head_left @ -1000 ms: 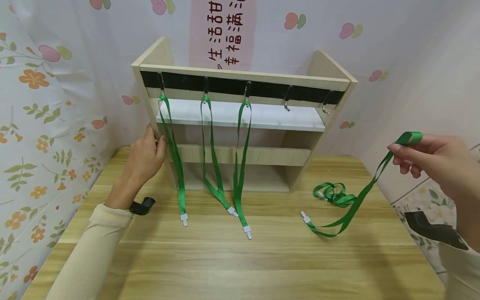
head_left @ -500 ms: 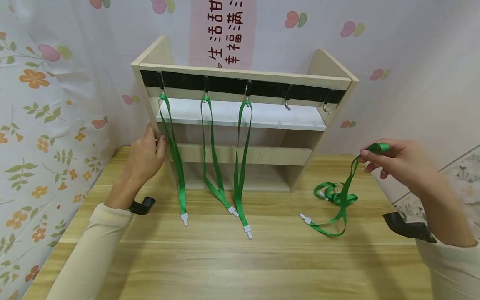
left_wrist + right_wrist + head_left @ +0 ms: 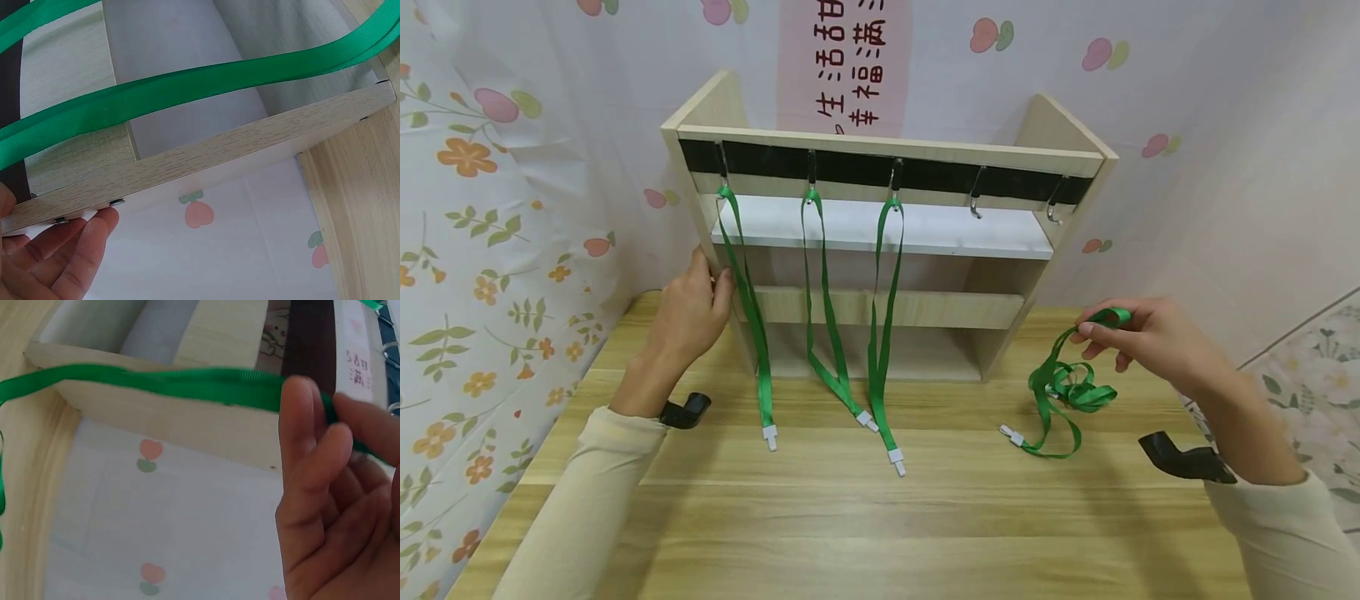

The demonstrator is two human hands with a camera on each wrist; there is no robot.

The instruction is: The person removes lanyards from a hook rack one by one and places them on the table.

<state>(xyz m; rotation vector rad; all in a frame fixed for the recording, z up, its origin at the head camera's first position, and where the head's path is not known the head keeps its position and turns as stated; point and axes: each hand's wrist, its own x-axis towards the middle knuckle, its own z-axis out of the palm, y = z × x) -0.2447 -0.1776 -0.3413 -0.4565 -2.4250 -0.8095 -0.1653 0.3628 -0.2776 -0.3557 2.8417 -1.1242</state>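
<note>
My right hand [image 3: 1150, 337] pinches a green lanyard [image 3: 1040, 385] between thumb and fingers, to the right of the wooden shelf [image 3: 887, 308]. The strap droops from the fingertips to the table, where its white clip [image 3: 1011, 434] lies. In the right wrist view, the held strap [image 3: 219, 386] runs across to the left. My left hand [image 3: 688, 312] grips the left side panel of the shelf; the left wrist view shows fingertips [image 3: 87, 247] against the panel's outer face. Three lanyards hang from hooks: one at left [image 3: 752, 308], one second [image 3: 827, 308], one in the middle [image 3: 883, 333].
A loosely bundled green lanyard [image 3: 1093, 397] lies on the wooden table [image 3: 865, 533], behind the held one. Two bare hooks, one [image 3: 975, 200] and another at far right [image 3: 1054, 207], are on the shelf's black strip. A patterned cloth [image 3: 955, 67] stands behind.
My right hand has moved left and somewhat down with the lanyard, toward the shelf. The strap now hangs slacker, its clip staying nearly in place. My left hand has not moved.
</note>
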